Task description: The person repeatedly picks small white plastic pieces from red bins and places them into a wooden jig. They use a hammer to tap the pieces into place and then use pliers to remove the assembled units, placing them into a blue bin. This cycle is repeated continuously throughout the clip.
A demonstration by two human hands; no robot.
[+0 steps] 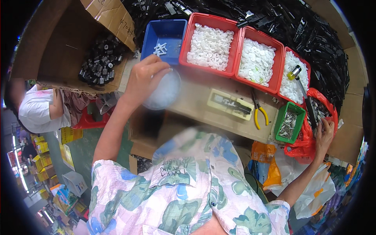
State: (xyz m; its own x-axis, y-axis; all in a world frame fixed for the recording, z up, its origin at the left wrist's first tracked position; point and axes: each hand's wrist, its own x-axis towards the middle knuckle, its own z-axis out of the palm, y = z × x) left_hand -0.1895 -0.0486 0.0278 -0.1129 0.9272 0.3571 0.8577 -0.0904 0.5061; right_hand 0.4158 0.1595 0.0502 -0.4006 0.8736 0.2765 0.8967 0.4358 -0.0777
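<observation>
My left hand (pixel 144 79) is raised over the bench and grips the rim of a round translucent white lid or bowl (pixel 162 93), blurred by motion, just below a blue bin (pixel 164 36) with a few white parts. My right hand (pixel 324 135) reaches far right into a red plastic bag (pixel 309 143) of dark metal parts, its fingers curled among them; what it grips is hidden. Between the hands lie a pale yellow jig (pixel 230 104) and yellow-handled pliers (pixel 258 111) on the wooden bench (pixel 199 94).
Three red bins (pixel 210 44) of white plastic discs line the back, before a heap of black parts (pixel 313 31). A green bin (pixel 289 123) holds screws. A cardboard box (pixel 98 62) of black cylinders stands at left. Another person in white (pixel 39 109) sits at far left.
</observation>
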